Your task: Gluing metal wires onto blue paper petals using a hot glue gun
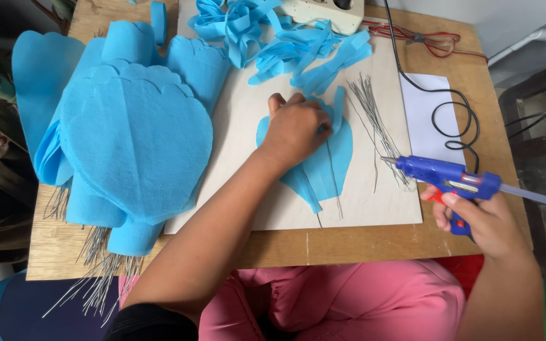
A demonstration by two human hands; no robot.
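Petal under your left hand, glue gun gripped in your right.

Your left hand lies flat, fingers spread, pressing the blue paper petal onto the pale board; nothing is pinched. The petal extends below and right of your palm, with thin wires along it and a paper strip just past your fingertips. Judged light, soft and easily creased: hold it at the wired centre line. Your right hand is closed on the blue glue gun, nozzle toward the petal, apart from it. Loose wires lie between.

Stacked blue petals left; ribbon scraps, power strip top.
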